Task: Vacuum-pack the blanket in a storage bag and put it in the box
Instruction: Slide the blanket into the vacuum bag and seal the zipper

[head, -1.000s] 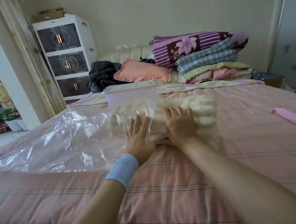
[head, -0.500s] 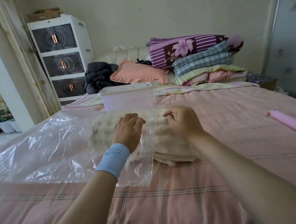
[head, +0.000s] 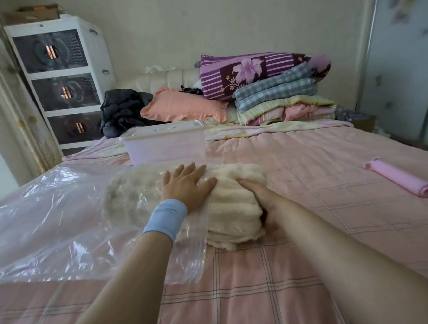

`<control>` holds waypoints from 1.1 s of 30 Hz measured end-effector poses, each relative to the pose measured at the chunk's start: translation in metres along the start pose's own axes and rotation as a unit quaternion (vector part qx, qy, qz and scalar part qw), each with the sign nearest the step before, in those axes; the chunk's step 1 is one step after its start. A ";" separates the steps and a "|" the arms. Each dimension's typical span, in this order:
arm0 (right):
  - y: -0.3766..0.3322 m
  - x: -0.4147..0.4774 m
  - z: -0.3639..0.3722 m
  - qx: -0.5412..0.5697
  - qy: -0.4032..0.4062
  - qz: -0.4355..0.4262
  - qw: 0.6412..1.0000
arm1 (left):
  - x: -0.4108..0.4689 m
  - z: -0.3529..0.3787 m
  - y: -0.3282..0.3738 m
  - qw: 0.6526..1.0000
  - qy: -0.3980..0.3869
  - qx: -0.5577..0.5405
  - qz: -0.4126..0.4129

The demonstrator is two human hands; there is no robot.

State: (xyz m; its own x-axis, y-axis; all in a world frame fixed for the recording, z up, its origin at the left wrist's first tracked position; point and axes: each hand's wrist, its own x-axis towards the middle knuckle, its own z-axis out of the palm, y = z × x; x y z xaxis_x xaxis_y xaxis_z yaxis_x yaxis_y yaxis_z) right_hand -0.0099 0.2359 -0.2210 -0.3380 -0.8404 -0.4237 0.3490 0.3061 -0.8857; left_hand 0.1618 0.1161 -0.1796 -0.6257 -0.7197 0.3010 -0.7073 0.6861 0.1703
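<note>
Far left, the clear storage bag (head: 48, 209) lies slack on the bed (head: 312, 231), with the lidded box (head: 164, 144) waiting just behind. Half a second ago both hands were pinching the bag's mouth. Now the left hand (head: 187, 186) is spread flat on top, and the mouth covers roughly half the cream blanket (head: 235, 203). The right hand (head: 268, 206) has dropped to the bare end and presses in; whether its fingers hook under, I can't tell. It looks like a shove inwards is coming. No readable writing anywhere.

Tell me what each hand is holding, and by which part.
Left hand holds nothing; it lies flat on the blanket at the bag mouth. Right hand cups the blanket's right end; fingertips hidden, so grip or push cannot be told.
</note>
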 end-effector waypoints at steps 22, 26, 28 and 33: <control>0.040 0.013 0.072 -0.195 -0.043 -0.265 0.943 | -0.044 -0.012 0.003 0.983 0.025 -0.179 0.043; 0.027 0.014 0.062 -0.281 0.153 -0.250 0.914 | -0.040 -0.011 0.001 0.991 0.086 -0.093 0.045; 0.026 0.006 0.062 -0.387 0.317 -0.330 0.800 | -0.038 -0.006 -0.003 0.995 0.078 -0.063 0.008; 0.030 0.005 0.060 -0.478 0.239 -0.396 0.747 | -0.036 0.005 -0.010 0.997 0.070 -0.039 -0.014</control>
State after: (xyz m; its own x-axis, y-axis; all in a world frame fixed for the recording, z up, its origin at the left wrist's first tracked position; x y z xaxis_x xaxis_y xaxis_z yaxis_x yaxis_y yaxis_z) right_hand 0.0512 0.2135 -0.2382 -0.4610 -0.7415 0.4875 -0.8315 0.1692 -0.5291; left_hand 0.1896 0.1341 -0.1969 -0.5505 -0.7200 0.4225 -0.6921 0.6766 0.2513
